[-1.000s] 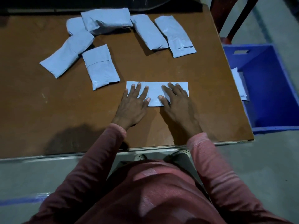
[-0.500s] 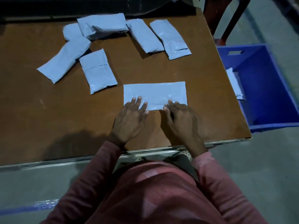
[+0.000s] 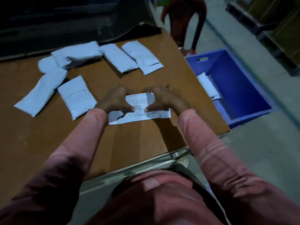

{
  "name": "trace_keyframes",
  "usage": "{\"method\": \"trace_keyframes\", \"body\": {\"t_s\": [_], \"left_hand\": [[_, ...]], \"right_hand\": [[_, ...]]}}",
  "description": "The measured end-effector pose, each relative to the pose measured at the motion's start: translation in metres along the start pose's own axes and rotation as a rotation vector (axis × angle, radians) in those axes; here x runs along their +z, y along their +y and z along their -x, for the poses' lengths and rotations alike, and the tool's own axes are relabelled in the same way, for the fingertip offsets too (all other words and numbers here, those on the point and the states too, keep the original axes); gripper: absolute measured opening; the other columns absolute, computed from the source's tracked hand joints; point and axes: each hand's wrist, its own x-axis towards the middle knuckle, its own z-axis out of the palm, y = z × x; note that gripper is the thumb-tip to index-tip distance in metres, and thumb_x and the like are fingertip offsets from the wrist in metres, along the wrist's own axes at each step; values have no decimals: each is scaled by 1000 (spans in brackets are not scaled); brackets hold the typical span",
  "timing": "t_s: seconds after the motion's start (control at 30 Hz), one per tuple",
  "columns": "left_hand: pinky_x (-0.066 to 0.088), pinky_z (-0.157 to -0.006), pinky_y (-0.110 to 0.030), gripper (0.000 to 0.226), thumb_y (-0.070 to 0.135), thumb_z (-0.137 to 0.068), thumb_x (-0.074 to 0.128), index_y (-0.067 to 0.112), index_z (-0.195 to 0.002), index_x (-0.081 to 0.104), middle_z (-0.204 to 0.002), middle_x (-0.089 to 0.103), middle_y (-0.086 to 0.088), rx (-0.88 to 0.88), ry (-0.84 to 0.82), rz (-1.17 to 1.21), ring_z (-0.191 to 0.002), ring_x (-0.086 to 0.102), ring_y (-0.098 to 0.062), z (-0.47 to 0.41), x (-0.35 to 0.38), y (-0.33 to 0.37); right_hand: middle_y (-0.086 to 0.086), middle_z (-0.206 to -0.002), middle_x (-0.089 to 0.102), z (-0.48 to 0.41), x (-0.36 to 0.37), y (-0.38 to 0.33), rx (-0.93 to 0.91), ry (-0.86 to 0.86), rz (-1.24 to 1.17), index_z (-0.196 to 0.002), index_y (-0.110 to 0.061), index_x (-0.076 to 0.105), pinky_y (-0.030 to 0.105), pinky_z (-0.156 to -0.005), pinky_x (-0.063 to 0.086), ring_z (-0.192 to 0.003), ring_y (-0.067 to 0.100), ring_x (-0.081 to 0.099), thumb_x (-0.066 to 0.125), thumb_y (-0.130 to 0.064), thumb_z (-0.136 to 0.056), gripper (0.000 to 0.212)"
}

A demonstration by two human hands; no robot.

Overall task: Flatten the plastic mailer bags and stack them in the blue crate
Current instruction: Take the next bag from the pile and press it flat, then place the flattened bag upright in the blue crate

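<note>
A flattened pale mailer bag (image 3: 138, 113) lies on the brown table (image 3: 48, 140) in front of me. My left hand (image 3: 116, 99) and my right hand (image 3: 164, 99) both hold it. Their fingers curl over its far edge and the thumbs press on its top face near the middle. Several puffy, unflattened mailer bags (image 3: 76, 96) lie across the back of the table. The blue crate (image 3: 243, 101) stands on the floor just right of the table, with one pale mailer bag (image 3: 207, 86) lying inside along its left wall.
A dark red chair (image 3: 183, 21) stands beyond the table's far right corner. A dark bulky shape (image 3: 65, 21) borders the table's back edge. Grey floor lies right of the crate, and dark pallets (image 3: 276, 30) fill the far right.
Both hands have moved from the near edge of the flat bag to its far edge, and the fingers now curl around it. The camera has tilted and swung right.
</note>
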Motion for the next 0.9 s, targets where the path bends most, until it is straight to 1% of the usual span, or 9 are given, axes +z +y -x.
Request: {"method": "trace_keyframes", "body": {"t_s": [0.1,0.17,0.2,0.27,0.37,0.47,0.63,0.8,0.9], "left_hand": [[35,-69,-36,38,37,-63,89,25,-58,54,-66,56,6,163,184,-209,-83,56,-30,-24,-20,44],[38,-87,-47,30,46,-66,79,23,-85,72,-92,64,-8,295,342,-355,-103,55,-39,-50,-24,75],[37,-96,-50,46,47,-67,77,21,-105,75,-108,65,-11,358,413,-355,-112,53,-40,-64,-22,93],[32,-108,-51,71,46,-70,79,21,-135,63,-133,58,-13,423,549,-278,-126,48,-38,-89,-11,129],[28,-114,-43,80,41,-80,78,15,-149,49,-145,49,-14,441,621,-129,-135,42,-35,-124,17,175],[29,-112,-39,66,41,-85,72,15,-143,55,-137,54,-11,462,566,-66,-129,47,-35,-170,53,203],[38,-94,-42,37,31,-86,72,16,-121,71,-108,67,-8,521,323,-57,-109,56,-35,-268,103,246],[37,-104,-45,46,27,-96,70,11,-138,64,-129,66,-19,460,-52,-209,-126,55,-40,-371,152,278],[42,-108,-51,55,36,-95,59,5,-140,61,-137,63,-23,511,-156,-295,-129,55,-42,-427,193,281]], "right_hand": [[-1,-115,70,11,-17,27,74,112,9,-112,-34,63,46,-94,27,-112,26,61,76,-53,-81,39],[2,-105,70,28,-29,55,164,251,-5,-108,-28,66,44,-89,32,-104,30,63,72,-49,-86,31],[4,-102,70,38,-35,72,218,339,-6,-106,-24,68,42,-84,33,-101,31,64,70,-47,-88,30],[5,-94,70,60,-46,109,333,524,-15,-102,-21,71,39,-76,32,-94,30,63,68,-45,-89,27],[-1,-76,63,89,-57,170,525,706,-72,-88,-22,70,38,-68,41,-82,29,64,64,-45,-85,24],[5,-79,69,103,-66,228,727,762,-154,-94,-21,73,40,-63,52,-81,32,66,62,-45,-84,29],[15,-88,67,101,-65,331,990,696,-252,-83,-12,62,34,-62,35,-89,37,65,62,-34,-91,24],[16,-97,69,63,-47,406,1013,561,-221,-94,-11,65,41,-66,45,-95,40,67,58,-30,-93,20],[16,-101,69,44,-36,439,998,492,-194,-99,-11,65,43,-69,51,-96,41,67,57,-31,-95,22]]}}
